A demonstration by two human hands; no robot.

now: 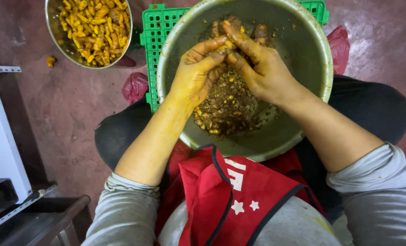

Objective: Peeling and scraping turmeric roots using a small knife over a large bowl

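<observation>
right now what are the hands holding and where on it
Both the left hand and right hand pinch one small yellow-stained root piece between their fingertips, over the big metal bowl.

At your nine o'clock, the worn reddish-brown concrete floor meets a white metal frame; the light is dim.

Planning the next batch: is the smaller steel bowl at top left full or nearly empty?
Full, as far as shows: the smaller steel bowl holds heaped yellow turmeric pieces across its visible part. The frame cuts off its top.
</observation>
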